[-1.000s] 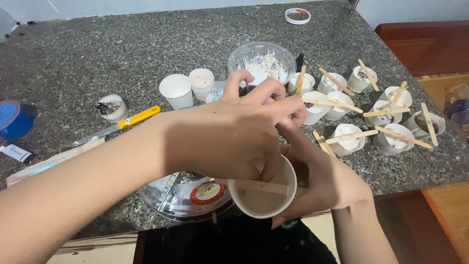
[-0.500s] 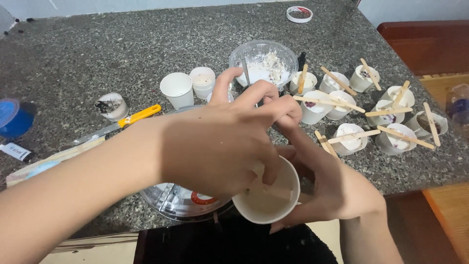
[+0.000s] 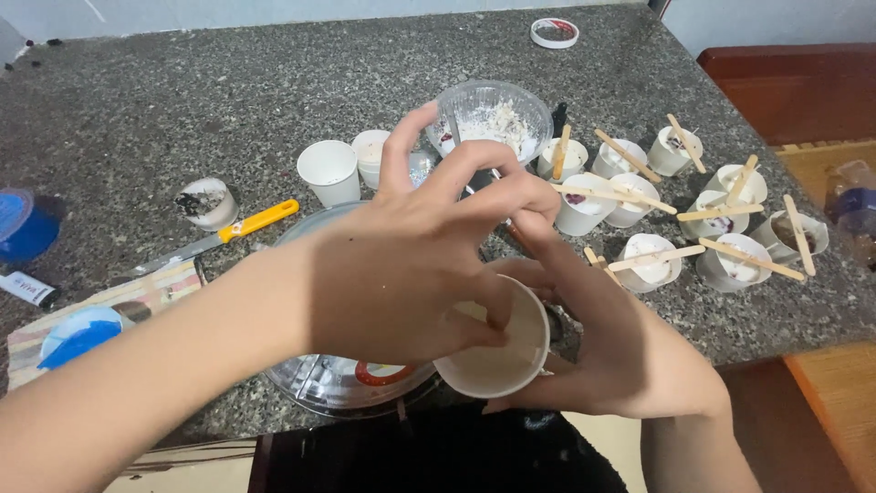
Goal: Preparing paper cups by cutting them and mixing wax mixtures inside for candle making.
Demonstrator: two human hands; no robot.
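**Both hands close around one paper cup at the counter's near edge**

A white paper cup (image 3: 497, 351) sits tilted at the front edge of the granite counter (image 3: 182, 100), its mouth turned toward the camera and pale liquid inside. The right hand (image 3: 607, 347) cups it from the right and below, fingers curled around the wall so that it bears the cup. The left hand (image 3: 411, 265) comes over from the left, thumb and fingertips dipping past the rim into the cup; whether they pinch anything inside cannot be told, as the hand hides it. The index finger stands raised.

Just behind the cup, under the left hand, lies a clear plastic lid (image 3: 347, 379) with a red round sticker. Farther back stands a clear bowl (image 3: 493, 114) of white crumbs. To the right, well apart, small white cups (image 3: 735, 260) carry wooden sticks (image 3: 753, 258) laid across their rims. A yellow-handled knife (image 3: 224, 233) lies to the left.
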